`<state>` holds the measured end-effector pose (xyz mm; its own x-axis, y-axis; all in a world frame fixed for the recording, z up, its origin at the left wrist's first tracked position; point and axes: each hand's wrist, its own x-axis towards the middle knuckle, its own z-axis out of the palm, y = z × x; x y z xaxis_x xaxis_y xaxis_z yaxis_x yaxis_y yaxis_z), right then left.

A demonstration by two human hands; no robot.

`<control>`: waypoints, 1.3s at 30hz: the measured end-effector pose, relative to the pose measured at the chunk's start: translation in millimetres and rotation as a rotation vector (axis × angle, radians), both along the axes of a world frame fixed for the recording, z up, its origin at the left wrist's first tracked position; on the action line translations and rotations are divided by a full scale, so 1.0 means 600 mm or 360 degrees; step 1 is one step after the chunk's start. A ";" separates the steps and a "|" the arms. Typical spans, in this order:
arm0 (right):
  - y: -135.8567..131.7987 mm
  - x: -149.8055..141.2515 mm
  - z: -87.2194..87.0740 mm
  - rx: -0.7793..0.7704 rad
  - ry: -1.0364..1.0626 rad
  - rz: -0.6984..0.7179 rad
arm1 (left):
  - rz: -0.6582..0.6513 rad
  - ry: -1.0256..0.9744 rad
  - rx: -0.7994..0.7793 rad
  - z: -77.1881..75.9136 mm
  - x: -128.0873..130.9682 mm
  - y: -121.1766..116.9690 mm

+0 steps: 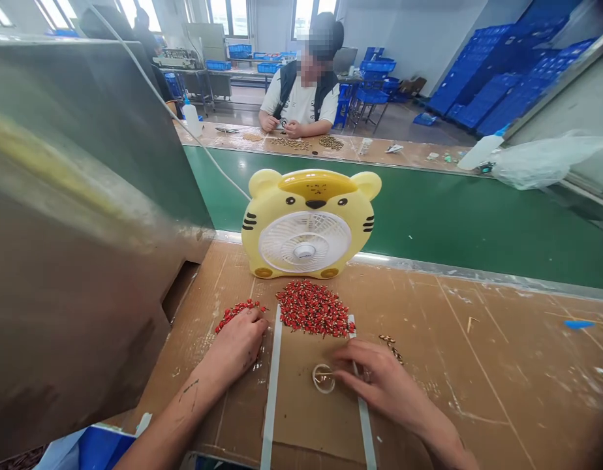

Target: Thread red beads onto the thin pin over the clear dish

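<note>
My left hand [241, 339] rests at the smaller pile of red pieces [231, 314], its fingers curled down. Its fingertips are partly hidden, so whatever they pinch cannot be made out. Slightly blurred, my right hand [377, 375] is over the right side of a cardboard sheet [306, 418] edged with pale tape. Its thumb and fingers close on a thin stick [324, 374], which reaches over a small round, clear dish or ring [323, 386]. A larger heap of small red pieces with dark and pale parts [312, 308] lies at the sheet's far end.
A yellow tiger-faced fan [306, 196] stands behind the heap. A metal housing [86, 215] rises on the left. Several small dark-and-gold pieces [392, 346] lie right of the sheet. Beyond the green belt [453, 222], a person [301, 98] handles small parts at a bench.
</note>
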<state>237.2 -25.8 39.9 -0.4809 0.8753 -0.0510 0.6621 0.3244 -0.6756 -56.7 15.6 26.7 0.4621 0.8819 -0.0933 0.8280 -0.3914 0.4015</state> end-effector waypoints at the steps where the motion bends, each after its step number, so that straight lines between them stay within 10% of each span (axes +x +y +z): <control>1: -0.003 0.005 -0.007 -0.0068 0.0042 -0.0033 | -0.0005 0.0015 -0.0016 0.002 -0.001 -0.002; 25: -0.021 -0.022 -0.030 0.0235 0.0328 0.0141 | -0.0032 0.0332 0.0044 0.011 0.006 -0.002; 39: -0.016 -0.014 -0.045 0.0467 0.0082 0.0193 | 0.0221 -0.0246 0.0093 -0.002 0.019 -0.010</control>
<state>228.8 -35.2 13.1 -0.5779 0.7852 0.2224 0.5741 0.5848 -0.5730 -45.2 9.8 25.8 0.3406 0.9399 0.0227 0.8059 -0.3043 0.5079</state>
